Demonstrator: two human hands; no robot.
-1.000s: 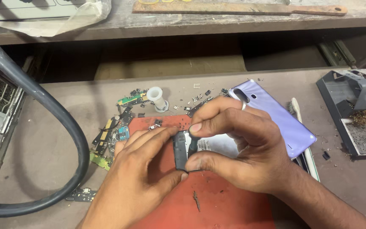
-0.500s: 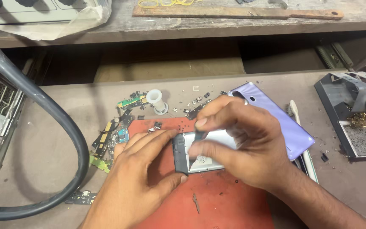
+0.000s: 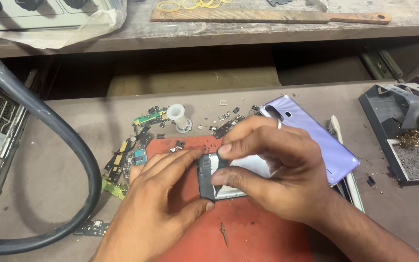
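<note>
The opened phone body (image 3: 219, 177) lay on a red work mat (image 3: 248, 233) near the middle of the bench (image 3: 64, 160), gripped from both sides; the left hand (image 3: 163, 204) came in from the near left, its fingers stretched along the dark end of the body and its thumb tucked under the near edge, so that it pinched that end loosely rather than closing into a fist; the right hand (image 3: 272, 170) arched over the body from the right, its forefinger and thumb pressed together on a small part at the inner face of the body, the other fingers curled; what that small part was could not be told. Just beyond the right hand, on the far right of the mat, a lilac back cover (image 3: 316, 133) lay flat, with a white toothbrush (image 3: 347, 160) beside it; to the far left of the mat, small circuit boards and flex strips (image 3: 129, 155) were scattered near a white plastic spool (image 3: 178, 116); a thick grey hose (image 3: 40, 126) curved down the left side; a soldering stand (image 3: 403, 131) stood at the far right.
</note>
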